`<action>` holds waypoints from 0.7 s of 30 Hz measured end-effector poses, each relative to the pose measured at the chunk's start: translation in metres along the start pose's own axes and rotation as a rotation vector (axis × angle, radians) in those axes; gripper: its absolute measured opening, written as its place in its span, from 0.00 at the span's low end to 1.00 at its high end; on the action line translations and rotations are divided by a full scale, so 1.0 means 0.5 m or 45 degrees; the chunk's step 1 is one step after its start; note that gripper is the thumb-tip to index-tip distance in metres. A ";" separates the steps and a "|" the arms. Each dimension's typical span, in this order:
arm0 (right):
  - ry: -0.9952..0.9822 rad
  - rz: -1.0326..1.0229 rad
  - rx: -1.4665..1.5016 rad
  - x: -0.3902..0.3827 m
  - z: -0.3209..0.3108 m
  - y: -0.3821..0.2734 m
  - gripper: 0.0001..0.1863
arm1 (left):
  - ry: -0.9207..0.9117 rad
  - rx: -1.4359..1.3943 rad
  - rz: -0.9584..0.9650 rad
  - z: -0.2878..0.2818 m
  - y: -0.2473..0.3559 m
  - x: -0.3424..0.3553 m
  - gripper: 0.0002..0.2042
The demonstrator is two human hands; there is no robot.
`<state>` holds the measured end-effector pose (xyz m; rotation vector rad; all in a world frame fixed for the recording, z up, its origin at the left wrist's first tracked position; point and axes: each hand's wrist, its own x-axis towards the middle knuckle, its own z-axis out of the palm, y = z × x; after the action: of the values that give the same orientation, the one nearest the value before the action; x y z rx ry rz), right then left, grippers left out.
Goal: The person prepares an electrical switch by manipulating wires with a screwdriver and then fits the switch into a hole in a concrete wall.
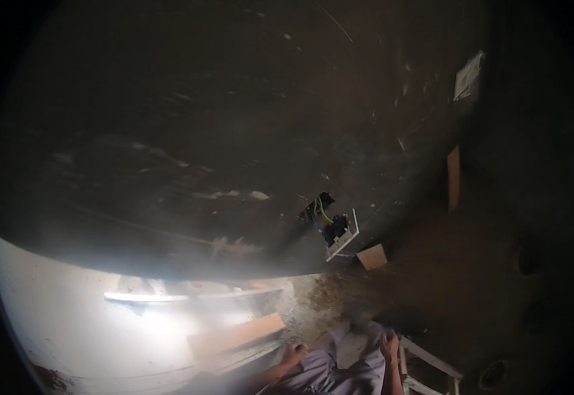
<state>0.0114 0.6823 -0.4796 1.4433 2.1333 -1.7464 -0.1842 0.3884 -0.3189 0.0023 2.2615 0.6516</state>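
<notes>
My left hand [294, 355] is at the lower edge beside my left thigh, its fingers curled in; whatever may be inside them is hidden. Along my right thigh lies my right hand [389, 343], also with bent fingers, close to a wooden frame; its contents cannot be made out. Both hands are small and dim here. Ahead of me, a white-edged socket plate [345, 238] with a dark back hangs tilted out from the dark wall. Yellowish and dark wires [324, 212] run from it into a black wall box [326, 198]. Neither hand touches it.
A wooden ladder-like frame [425, 352] stands at my right. Boards [237, 334] lie left, beside a bright strip [145, 297]. A small brown piece [372, 257] sits below the socket. Farther right are a narrow brown strip [453, 178] and a pale wall plate [468, 77].
</notes>
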 end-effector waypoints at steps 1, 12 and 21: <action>0.048 -0.098 0.144 0.024 -0.054 -0.109 0.15 | 0.041 -0.168 0.062 -0.002 -0.001 -0.003 0.16; 0.348 -1.631 -0.292 0.047 -0.421 -1.098 0.13 | -0.028 -1.607 0.557 -0.080 0.485 0.104 0.19; -0.344 -1.850 -1.260 0.206 -0.415 -1.192 0.35 | -1.240 -2.517 0.366 -0.121 0.854 0.094 0.33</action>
<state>-0.3323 0.9442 -0.0084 -0.7063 3.1703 -0.3984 -0.3416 0.7417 -0.1222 -0.2486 0.0941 2.1011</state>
